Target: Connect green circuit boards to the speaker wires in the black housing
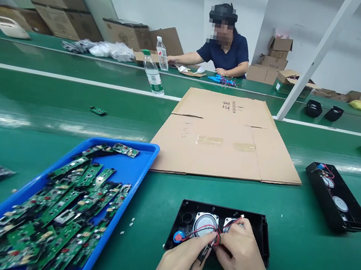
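A black speaker housing (pixel 255 224) lies open-side up on the green bench in front of me, with two round speakers in it; one speaker (pixel 204 224) shows well, the other is partly behind my right hand. My left hand (pixel 183 258) pinches a small circuit board (pixel 205 252), seen nearly edge-on, over the housing's near edge. Fingers of my right hand (pixel 242 252) are closed on the red and black wires (pixel 218 238) right beside the board. A white plug pokes up above that hand. At the housing's left end sits a blue and red round part (pixel 179 236).
Left of me stands a blue tray (pixel 155 151) piled with green circuit boards. Flattened cardboard (pixel 227 160) lies ahead. Another open housing (pixel 338 196) is at right. Two bottles (pixel 153 76) stand farther back, and a person (pixel 227 53) sits across the bench. A white post (pixel 315 60) rises there.
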The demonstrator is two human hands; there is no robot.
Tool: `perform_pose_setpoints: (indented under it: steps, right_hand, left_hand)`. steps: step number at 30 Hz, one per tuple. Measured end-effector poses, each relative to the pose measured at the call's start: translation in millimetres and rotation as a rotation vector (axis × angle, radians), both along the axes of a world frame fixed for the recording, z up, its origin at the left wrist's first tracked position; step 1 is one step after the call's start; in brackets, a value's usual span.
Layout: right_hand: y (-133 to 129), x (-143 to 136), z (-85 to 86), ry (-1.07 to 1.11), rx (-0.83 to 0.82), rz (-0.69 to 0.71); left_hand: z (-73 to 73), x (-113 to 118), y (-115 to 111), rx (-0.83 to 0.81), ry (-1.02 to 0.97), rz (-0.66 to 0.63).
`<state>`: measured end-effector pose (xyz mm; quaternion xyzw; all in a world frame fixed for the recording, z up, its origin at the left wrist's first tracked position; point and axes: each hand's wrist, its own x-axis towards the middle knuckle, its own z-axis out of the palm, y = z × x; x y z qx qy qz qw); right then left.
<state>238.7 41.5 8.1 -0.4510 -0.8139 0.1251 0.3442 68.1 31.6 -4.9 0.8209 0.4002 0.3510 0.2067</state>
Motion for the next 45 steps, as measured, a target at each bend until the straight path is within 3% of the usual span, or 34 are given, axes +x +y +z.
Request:
perform_pose_setpoints:
  steps: [3,12,22,28,32,36,41,45]
  right_hand:
    - [0,0,0.5,0.008,-0.025,0.004]
    - [-1,5,-1.5,0.100,-0.206,-0.037]
    - [0,5,-0.8,0.074,-0.209,-0.033]
    - [-2,4,-9.9,0.160,-0.170,-0.297]
    - [-3,2,-15.6,0.030,0.006,-0.437]
    - [-1,2,-17.1,-0.075,0.090,-0.502]
    - [0,4,-10.8,0.107,-0.038,-0.388]
    - [0,7,-1.4,0.393,-0.322,-0.309]
  left_hand:
    - [0.1,0,1,-0.002,-0.008,-0.003]
    - [22.7,-1,5,-0.160,-0.105,-0.010]
    - [17.7,1,5,-0.266,-0.191,0.045]
    - [18.4,0,3,-0.282,-0.172,0.149]
    - [18.8,5,0,-0.163,-0.177,0.314]
    - [20.7,7,0,-0.125,-0.191,0.385]
    - [20.0,7,2,-0.128,-0.182,0.398]
    - [18.5,10,3,-0.134,-0.183,0.381]
